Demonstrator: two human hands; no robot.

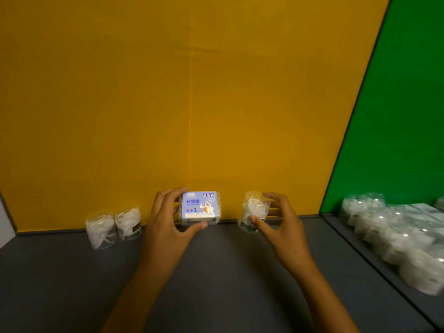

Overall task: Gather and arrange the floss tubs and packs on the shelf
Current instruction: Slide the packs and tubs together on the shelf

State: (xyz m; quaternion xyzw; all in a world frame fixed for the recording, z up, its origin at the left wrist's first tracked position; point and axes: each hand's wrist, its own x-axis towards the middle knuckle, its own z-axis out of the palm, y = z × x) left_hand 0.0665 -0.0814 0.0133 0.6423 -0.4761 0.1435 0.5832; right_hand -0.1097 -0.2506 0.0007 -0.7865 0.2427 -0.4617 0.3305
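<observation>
My left hand (165, 217) grips a flat floss pack (200, 207) with a light blue label, held against the yellow back wall at the middle of the grey shelf (216, 272). My right hand (278, 219) closes around a clear floss tub (252, 212) full of white floss picks, just right of the pack. Two more clear floss tubs (102, 229) (128, 222) stand side by side at the back left, apart from both hands.
A yellow back wall (192, 92) and a green side panel (396, 116) bound the shelf. Beyond a dark divider edge (360, 255) on the right lie several more clear tubs and packs (396, 231) in a row.
</observation>
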